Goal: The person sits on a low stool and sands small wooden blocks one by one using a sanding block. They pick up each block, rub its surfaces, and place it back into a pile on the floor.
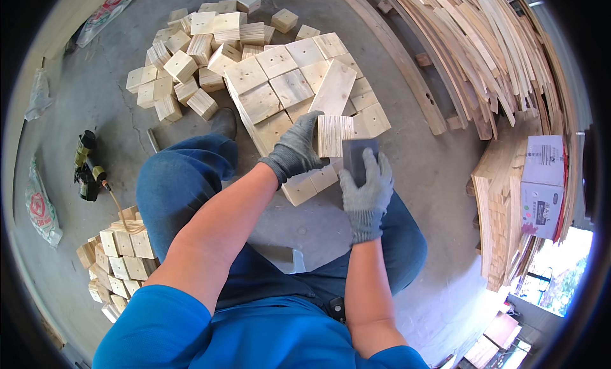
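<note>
My left hand [296,144], in a grey work glove, grips a pale wooden block [335,136] whose striped, layered face points toward me. My right hand [371,189], in a lighter grey glove, holds a flat dark grey rectangular pad [357,158] that looks like a sanding block. The pad is close to the lower right corner of the wooden block; I cannot tell if they touch. Behind the held block, a longer wooden piece [335,89] slants across a close-set stack of wooden blocks [261,102]. That stack stands between and beyond my knees.
A heap of loose blocks [181,65] lies beyond the stack, to the left. More blocks [121,261] are piled at lower left, near an air nailer [86,165] with a hose. Long timber strips [471,44] and a cardboard box [543,187] sit at right.
</note>
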`<state>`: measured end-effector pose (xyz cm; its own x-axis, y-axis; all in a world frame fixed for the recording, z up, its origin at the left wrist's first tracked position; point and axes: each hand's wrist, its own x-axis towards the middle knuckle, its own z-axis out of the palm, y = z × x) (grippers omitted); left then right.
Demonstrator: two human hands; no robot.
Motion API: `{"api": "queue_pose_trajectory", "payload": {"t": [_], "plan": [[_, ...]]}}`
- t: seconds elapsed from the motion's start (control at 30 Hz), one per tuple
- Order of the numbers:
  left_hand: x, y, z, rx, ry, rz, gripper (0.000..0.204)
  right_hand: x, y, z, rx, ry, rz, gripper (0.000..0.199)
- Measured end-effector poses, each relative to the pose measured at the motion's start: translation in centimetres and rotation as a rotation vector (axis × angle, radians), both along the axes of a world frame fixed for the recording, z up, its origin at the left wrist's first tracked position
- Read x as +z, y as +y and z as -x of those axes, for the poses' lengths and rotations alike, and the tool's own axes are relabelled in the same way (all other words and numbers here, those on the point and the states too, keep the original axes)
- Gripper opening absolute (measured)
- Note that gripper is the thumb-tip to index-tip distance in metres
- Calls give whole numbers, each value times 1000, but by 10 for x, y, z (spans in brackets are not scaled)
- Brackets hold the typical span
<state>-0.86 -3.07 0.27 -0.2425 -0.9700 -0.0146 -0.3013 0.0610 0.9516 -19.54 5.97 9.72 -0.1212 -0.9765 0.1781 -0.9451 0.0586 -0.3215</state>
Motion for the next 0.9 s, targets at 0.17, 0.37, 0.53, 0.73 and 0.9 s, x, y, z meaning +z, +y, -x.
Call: {"api": "queue_pose_trajectory", "payload": {"t": [0.17,0.37,0.53,0.73,0.9], "plan": [[-4,0,2,-2,31,-5,107,-1,26,4,12,-37,16,70],[-12,2,1,17,8,36,108,-3,-47,-4,30,14,39,66],[-20,0,2,18,33,38,107,5,-134,-14,22,10,-28,67],[-10,2,2,19,38,46,108,7,-128,-14,39,-7,-7,67],[-6,3,-3,20,-17,29,109,4,-37,-19,108,38,30,67]]}}
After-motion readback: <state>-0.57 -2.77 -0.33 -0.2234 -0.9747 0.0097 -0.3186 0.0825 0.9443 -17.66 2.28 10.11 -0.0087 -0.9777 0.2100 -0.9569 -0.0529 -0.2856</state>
